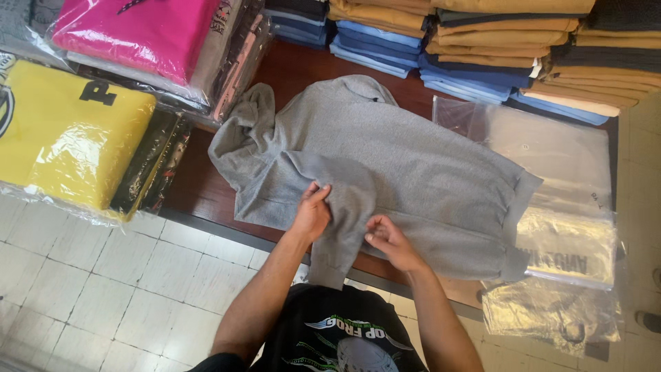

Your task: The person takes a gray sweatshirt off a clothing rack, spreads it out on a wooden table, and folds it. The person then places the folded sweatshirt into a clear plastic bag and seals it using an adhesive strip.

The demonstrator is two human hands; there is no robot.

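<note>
A dark wooden table [289,65] runs across the view above a pale tiled floor [103,289], and most of its bare middle is covered by a grey hooded sweatshirt [413,158] lying flat, its hood bunched toward the left end and its ribbed hem toward the right. Along the far edge stand stacks of folded garments [496,41] in tan, blue and dark tones. On the left sit bagged clothes: a yellow folded garment in clear plastic [69,131] and, beyond it, a pink bagged garment [131,31]. To the right of the sweatshirt, partly under its hem, lie empty clear plastic bags [564,207], the nearest hanging over the table's front edge. One grey sleeve [344,227] is folded down across the sweatshirt's body and droops past the front edge. The person's left hand [311,215] rests on this sleeve with fingers curled, pinching a fold of the grey cloth. The right hand [389,241] sits just beside it, fingertips pressed together and gripping the sleeve's edge.
</note>
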